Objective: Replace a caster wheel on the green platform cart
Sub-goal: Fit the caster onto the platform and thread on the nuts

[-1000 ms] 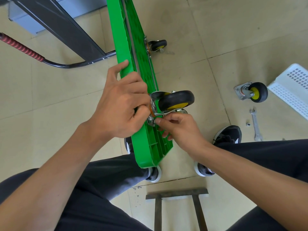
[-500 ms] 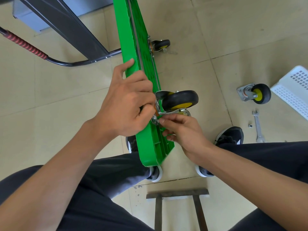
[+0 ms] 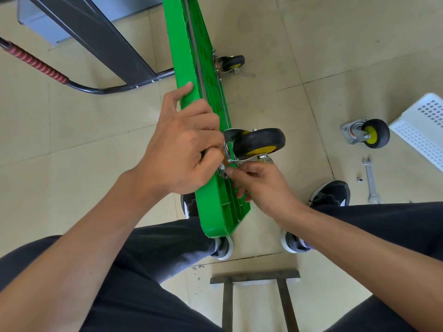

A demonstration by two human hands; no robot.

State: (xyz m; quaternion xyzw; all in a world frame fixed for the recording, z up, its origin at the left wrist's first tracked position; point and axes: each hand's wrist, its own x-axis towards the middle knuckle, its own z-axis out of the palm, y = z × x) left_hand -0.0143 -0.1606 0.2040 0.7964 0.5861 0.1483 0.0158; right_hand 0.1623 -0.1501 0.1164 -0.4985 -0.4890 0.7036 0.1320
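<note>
Caster: the black rubber caster wheel with yellow hub (image 3: 260, 142) sits on the underside of the green plastic platform cart (image 3: 191, 56), which stands on edge between my knees, long axis running away from me.
Right hand: my right hand (image 3: 266, 185) pinches something small at the plate's near corner; I cannot tell what.
Left hand: my left hand (image 3: 182, 149) curls over the cart's edge, fingers pressed against the plate.
Key relation: the fastening point lies between both hands, the right nearer.
Floor: a spare black-and-yellow caster (image 3: 366, 135), a flat steel spanner (image 3: 370, 179) and a small nut (image 3: 359, 179) lie well apart to my right.
</note>
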